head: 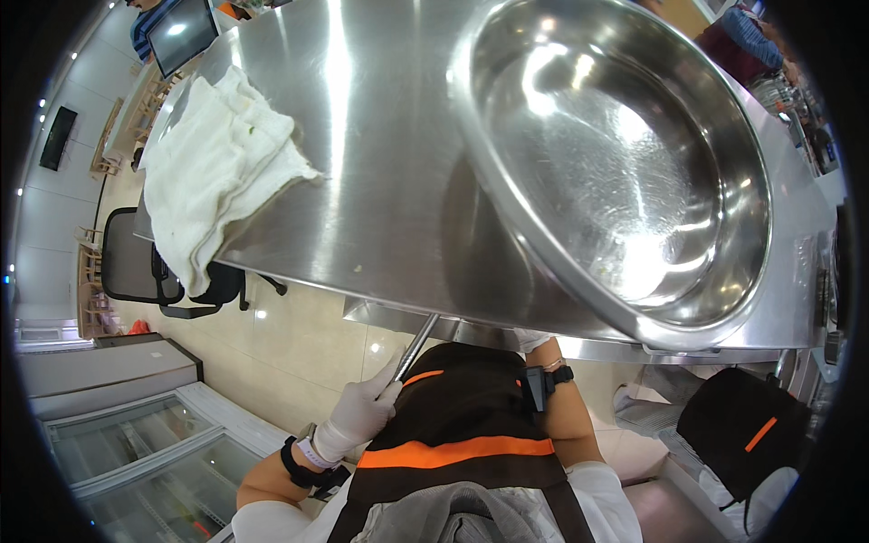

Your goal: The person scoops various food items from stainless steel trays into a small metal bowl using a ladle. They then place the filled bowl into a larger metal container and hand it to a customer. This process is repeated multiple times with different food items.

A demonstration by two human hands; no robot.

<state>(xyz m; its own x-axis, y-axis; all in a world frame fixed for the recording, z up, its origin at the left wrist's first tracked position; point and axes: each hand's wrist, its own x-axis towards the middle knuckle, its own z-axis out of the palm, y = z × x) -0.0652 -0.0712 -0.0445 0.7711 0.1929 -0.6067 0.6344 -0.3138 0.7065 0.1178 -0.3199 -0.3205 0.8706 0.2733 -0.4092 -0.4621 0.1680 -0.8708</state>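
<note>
In a white glove, my left hand is wrapped around a slim metal handle. The handle slants up towards the table's front edge, and its far end is hidden below that edge. My right hand, also gloved, reaches under the same edge; most of it is hidden, so what its fingers do cannot be told. Just above, on the stainless steel table, stands a large oval steel basin with a few small specks inside. A folded white cloth lies at the table's left end, one corner hanging over the edge.
Under the table's front edge a metal tray or shelf juts out. A black office chair stands left of the table, and a glass-topped chest freezer lies behind left. Two other people are at the far side. A black apron hangs at right.
</note>
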